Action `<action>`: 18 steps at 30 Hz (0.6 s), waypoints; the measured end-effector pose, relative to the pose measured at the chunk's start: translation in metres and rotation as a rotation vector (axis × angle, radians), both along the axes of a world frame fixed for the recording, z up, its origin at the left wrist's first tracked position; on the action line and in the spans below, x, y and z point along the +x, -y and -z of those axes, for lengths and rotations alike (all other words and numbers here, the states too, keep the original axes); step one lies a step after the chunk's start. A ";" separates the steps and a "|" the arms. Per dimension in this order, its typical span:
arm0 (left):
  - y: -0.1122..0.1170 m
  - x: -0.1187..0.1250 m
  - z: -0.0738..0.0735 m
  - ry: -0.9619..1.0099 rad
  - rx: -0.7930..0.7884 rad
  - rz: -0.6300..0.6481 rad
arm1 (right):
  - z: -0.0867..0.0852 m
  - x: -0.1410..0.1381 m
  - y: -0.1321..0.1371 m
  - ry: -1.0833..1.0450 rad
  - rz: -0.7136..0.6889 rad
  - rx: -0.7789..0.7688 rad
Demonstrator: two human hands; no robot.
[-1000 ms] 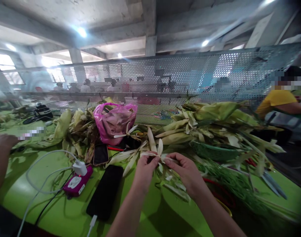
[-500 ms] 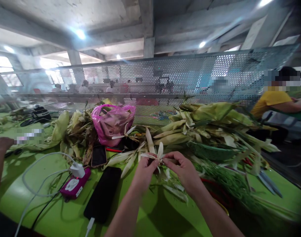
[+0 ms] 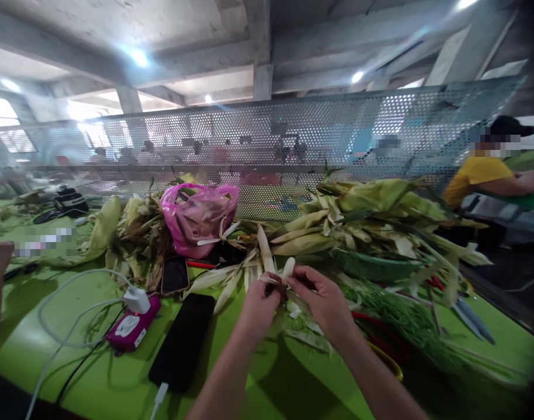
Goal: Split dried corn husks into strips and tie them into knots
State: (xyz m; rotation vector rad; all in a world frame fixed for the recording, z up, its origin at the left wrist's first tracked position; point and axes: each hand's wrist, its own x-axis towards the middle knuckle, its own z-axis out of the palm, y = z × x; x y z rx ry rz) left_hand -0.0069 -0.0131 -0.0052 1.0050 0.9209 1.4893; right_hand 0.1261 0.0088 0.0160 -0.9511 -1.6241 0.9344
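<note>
Two bare hands meet above a lime-green tabletop (image 3: 118,379), working a pale husk piece (image 3: 288,267) between their fingertips. The left hand (image 3: 258,306) pinches the piece from the left, thumb and fingers pressed together; the right hand (image 3: 321,298) pinches it from the right, its fingertips seemingly on the base of the upright blade. That blade rises from between the two grips, its long axis close to vertical with a slight lean to the right, and stands nearer the right hand. Its lower end is hidden behind fingers.

Loose shreds (image 3: 308,338) lie on the near side, below the right hand. Beyond the hands, to the right, a heap of husks (image 3: 372,201) spreads over a green basket (image 3: 376,265), with green strands (image 3: 395,312) in front. A pink bag (image 3: 199,227) of husks sits to the far left, and a black phone (image 3: 183,344) lies left of the near forearms, beside a purple power strip (image 3: 134,329). At far right, a person in a yellow shirt (image 3: 485,175) sits turned aside.
</note>
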 end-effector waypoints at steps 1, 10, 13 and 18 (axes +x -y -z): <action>0.001 0.000 -0.002 -0.007 0.026 -0.001 | 0.000 -0.001 0.000 -0.029 -0.036 -0.066; 0.007 0.006 -0.010 -0.098 0.057 0.080 | -0.003 0.001 0.003 -0.058 0.019 -0.013; 0.009 0.008 -0.011 -0.099 0.022 0.126 | -0.001 0.004 0.000 -0.053 0.108 0.027; 0.009 0.004 -0.009 -0.204 0.004 0.103 | -0.002 0.019 -0.008 -0.159 0.231 0.041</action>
